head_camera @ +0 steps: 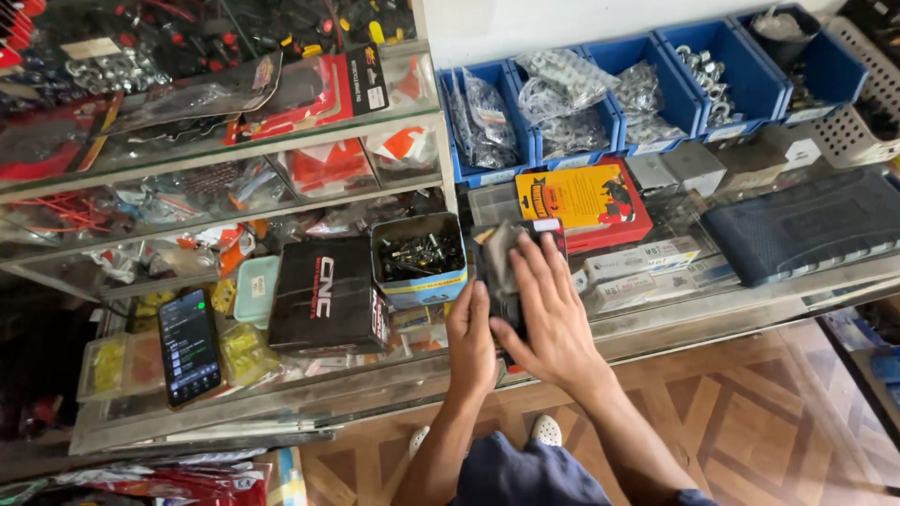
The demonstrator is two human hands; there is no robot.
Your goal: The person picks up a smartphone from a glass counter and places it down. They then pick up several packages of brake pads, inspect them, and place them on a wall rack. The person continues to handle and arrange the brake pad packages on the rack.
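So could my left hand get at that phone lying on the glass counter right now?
Probably yes. The phone lies face up on the counter with nothing on it; the left hand would first have to let go of the dark box.

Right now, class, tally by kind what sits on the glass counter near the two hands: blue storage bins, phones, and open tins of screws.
Blue storage bins: 5
Phones: 1
Open tins of screws: 1
Total: 7
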